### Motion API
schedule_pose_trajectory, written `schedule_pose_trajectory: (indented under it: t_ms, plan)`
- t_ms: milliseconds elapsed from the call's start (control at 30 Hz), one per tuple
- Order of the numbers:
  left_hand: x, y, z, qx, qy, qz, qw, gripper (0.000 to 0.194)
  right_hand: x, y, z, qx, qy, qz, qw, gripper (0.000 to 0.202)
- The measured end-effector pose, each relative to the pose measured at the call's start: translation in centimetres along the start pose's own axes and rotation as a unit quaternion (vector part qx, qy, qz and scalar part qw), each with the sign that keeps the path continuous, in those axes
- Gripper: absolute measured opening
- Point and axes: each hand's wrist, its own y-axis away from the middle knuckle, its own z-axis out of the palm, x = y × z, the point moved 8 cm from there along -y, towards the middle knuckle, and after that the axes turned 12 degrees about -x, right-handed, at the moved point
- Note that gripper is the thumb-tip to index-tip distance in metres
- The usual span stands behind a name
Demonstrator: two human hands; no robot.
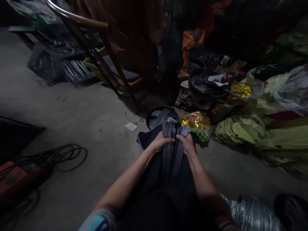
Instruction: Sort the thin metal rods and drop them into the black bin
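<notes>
Two bundles of thin grey metal rods lie lengthwise over my dark-clothed lap. My left hand (160, 141) is closed round the left bundle (168, 157), its thumb across the front. Around the upper part of the right bundle (178, 157), my right hand (187, 143) is closed, thumb pointing inward. The bundles are close together at the top, with a narrow dark gap between them. Just beyond their upper ends sits a round black basin (148, 119) holding more grey pieces.
A gold and green packet (196, 122) lies right of the basin. Beyond it is a black bowl (192, 85) of metal pieces. A chair (106, 51) with a seated person stands ahead. Yellowish sacks (276, 138) fill the right; a red machine (14, 176) and coiled cable (72, 154) are left.
</notes>
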Motion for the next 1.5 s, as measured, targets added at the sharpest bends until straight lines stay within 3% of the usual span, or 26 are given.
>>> schedule_pose_trajectory:
  t_ms: [167, 400, 567, 700, 933, 1500]
  plan:
    - [0.11, 0.02, -0.01, -0.024, 0.002, 0.000, 1.000, 0.036, 0.13, 0.37, -0.16, -0.008, -0.010, 0.005, 1.000, 0.024]
    - [0.13, -0.16, -0.14, 0.002, -0.012, 0.006, 1.000, 0.040, -0.06, -0.14, 0.23, -0.017, 0.013, -0.021, 1.000, 0.048]
    - [0.17, 0.00, -0.13, 0.017, -0.013, 0.005, 1.000, 0.039, 0.16, -0.09, -0.26, 0.009, 0.010, -0.022, 1.000, 0.041]
    - [0.24, 0.13, 0.09, 0.016, -0.005, 0.009, 1.000, 0.035, 0.56, 0.01, -0.20, -0.005, -0.014, -0.007, 1.000, 0.026]
    - [0.35, 0.07, 0.07, 0.023, -0.006, 0.016, 1.000, 0.040, 0.22, -0.19, -0.09, -0.011, 0.006, -0.025, 1.000, 0.047]
    - [0.26, 0.13, -0.15, 0.019, -0.013, 0.014, 1.000, 0.045, 0.23, -0.05, -0.63, 0.018, 0.040, -0.038, 0.998, 0.044]
